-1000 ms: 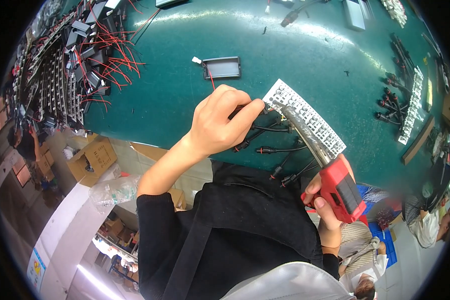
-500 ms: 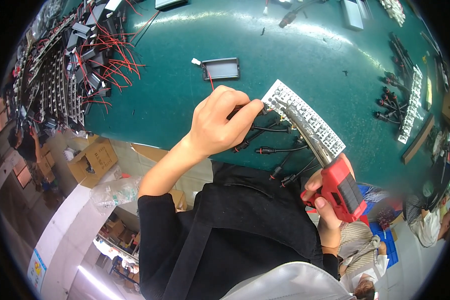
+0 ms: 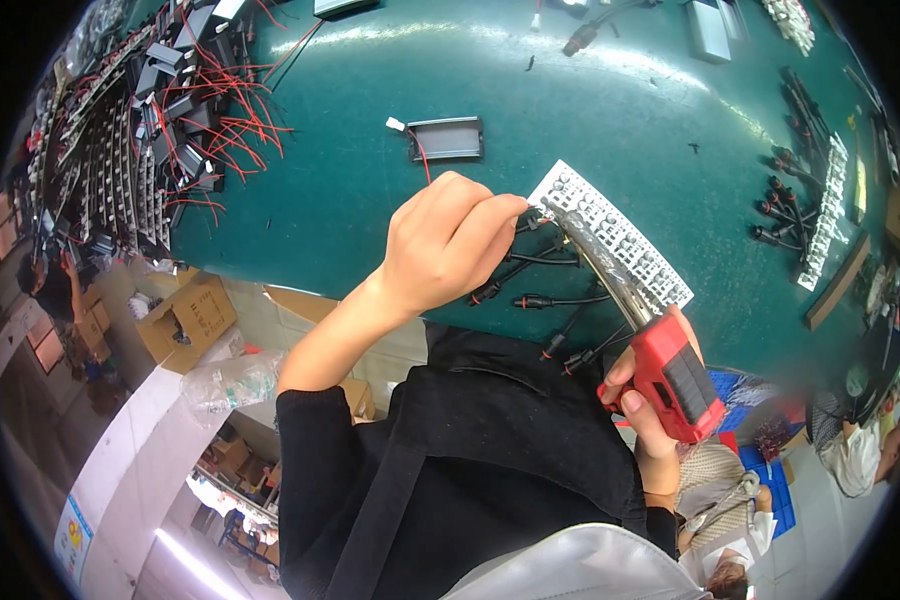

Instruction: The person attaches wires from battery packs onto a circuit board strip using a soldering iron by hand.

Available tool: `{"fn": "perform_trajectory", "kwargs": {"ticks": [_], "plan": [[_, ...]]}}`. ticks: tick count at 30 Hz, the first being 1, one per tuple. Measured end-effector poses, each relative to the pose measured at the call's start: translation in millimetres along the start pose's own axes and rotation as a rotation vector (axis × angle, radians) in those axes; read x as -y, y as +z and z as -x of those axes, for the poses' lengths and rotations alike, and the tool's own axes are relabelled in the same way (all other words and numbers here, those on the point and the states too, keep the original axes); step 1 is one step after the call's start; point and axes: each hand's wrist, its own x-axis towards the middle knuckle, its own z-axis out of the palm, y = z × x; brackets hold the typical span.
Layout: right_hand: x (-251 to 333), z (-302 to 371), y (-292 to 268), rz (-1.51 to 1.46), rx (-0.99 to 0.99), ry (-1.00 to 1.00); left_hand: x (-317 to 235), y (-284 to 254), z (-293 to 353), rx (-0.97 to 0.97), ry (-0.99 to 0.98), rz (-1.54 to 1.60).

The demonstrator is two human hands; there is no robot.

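Note:
A white circuit board [image 3: 615,228] with rows of round parts lies slanted on the green table. My right hand [image 3: 648,422] grips a red and black soldering gun [image 3: 678,378]; its long, dirty metal barrel lies over the board's near edge, with the tip at the far-left end. My left hand [image 3: 442,242] is closed in a pinch beside that tip, on what looks like the end of a black cable, mostly hidden by my fingers. Several black cables [image 3: 545,301] with connectors hang from or lie along the board's near side.
Beyond my left hand sits a small grey metal case [image 3: 446,140] with a red wire and white plug. Cases with red wires and board strips [image 3: 120,180] crowd the left. At the right lie another white board [image 3: 823,215] and black cables [image 3: 782,210].
The soldering gun has shifted slightly left and up, its barrel lying closer along the board. My left fingers have turned slightly at the board's end.

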Motion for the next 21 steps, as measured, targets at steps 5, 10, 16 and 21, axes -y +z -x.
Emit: {"fn": "perform_trajectory", "kwargs": {"ticks": [5, 10, 16, 21], "plan": [[0.5, -2.3, 1.8, 0.036, -0.002, 0.052, 0.2, 0.3, -1.4, -0.004, 0.004, -0.025], [-1.2, -2.9, 3.9, 0.035, -0.021, 0.056, 0.1, 0.0, -0.4, -0.004, 0.001, -0.022], [1.2, -4.0, 4.0, 0.055, -0.024, 0.071, 0.3, 0.2, -1.8, 0.003, 0.002, -0.017], [2.2, -2.4, 3.1, 0.069, -0.029, 0.096, -0.2, -0.2, -1.8, 0.015, -0.008, -0.021]]}}
